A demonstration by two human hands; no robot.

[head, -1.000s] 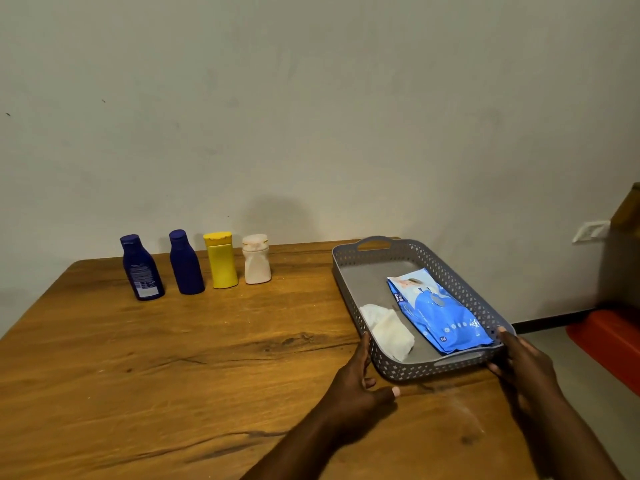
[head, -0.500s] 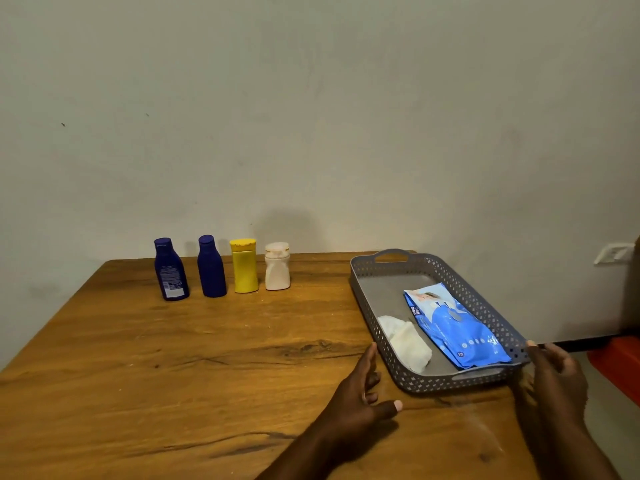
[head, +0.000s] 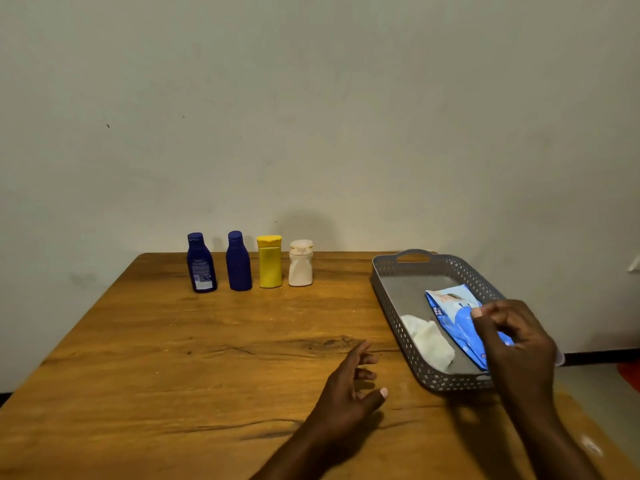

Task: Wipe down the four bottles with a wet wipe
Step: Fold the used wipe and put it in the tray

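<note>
Four bottles stand in a row at the table's far edge: a dark blue labelled bottle [head: 201, 263], a plain dark blue bottle [head: 238, 261], a yellow bottle [head: 269, 261] and a white bottle [head: 300, 263]. To the right is a grey perforated tray [head: 391, 292], which holds a blue wet wipe pack [head: 452, 315] and a crumpled white wipe [head: 431, 342]. My right hand [head: 512, 337] hovers over the pack inside the tray, fingers curled; whether it grips the pack is unclear. My left hand [head: 349, 388] rests open on the table, left of the tray.
The wooden table [head: 173, 358] stands against a plain wall. The tray's right side reaches the table's right edge. Something red [head: 632, 374] lies on the floor at the far right.
My right hand left the tray's near right corner and moved up over the blue pack. My left hand drew back from the tray's side. The view shifted left.
</note>
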